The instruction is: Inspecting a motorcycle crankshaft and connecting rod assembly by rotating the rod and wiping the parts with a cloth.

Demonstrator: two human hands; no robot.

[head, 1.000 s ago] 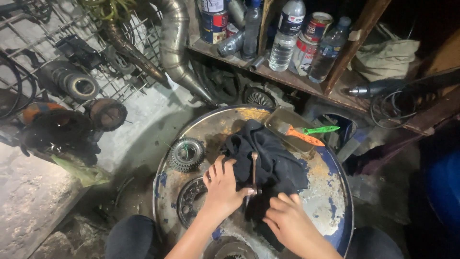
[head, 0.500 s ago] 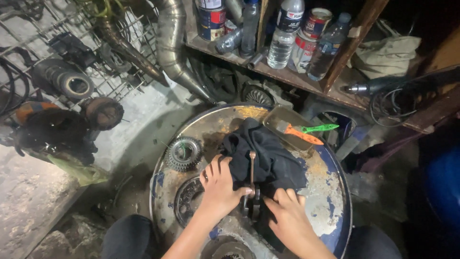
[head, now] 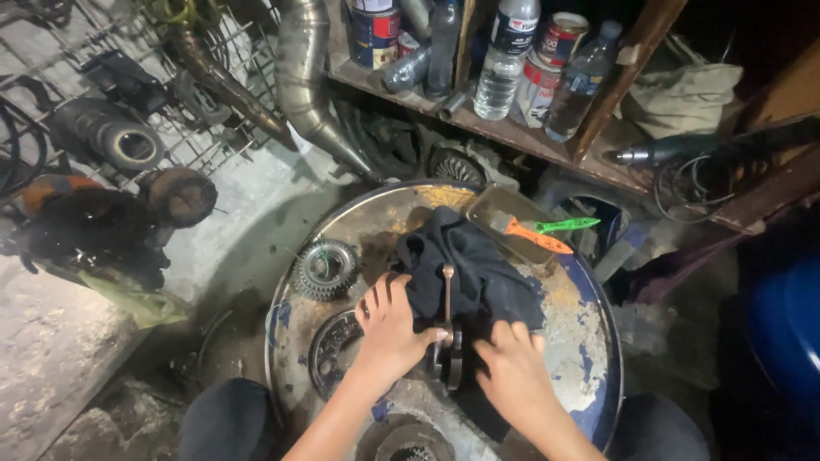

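At the near edge, both forearms are cut off by the frame. The left hand (head: 389,320) lies spread on the dark crumpled cloth (head: 470,269), thumb against the grey metal crank part with its thin upright rod (head: 448,329); the right hand (head: 515,376) rests just beside that part with fingers bent, and whether it grips is hard to tell. All this sits on the round rusty blue-and-cream drum top serving as a bench (head: 581,341), with bare room toward its right rim. Left lies a toothed steel sprocket (head: 325,269). Farther back, a shallow metal tray (head: 504,218) holds an orange-handled tool (head: 530,236). Beyond, a wooden shelf (head: 512,132) carries plastic bottles (head: 504,60) and cans.
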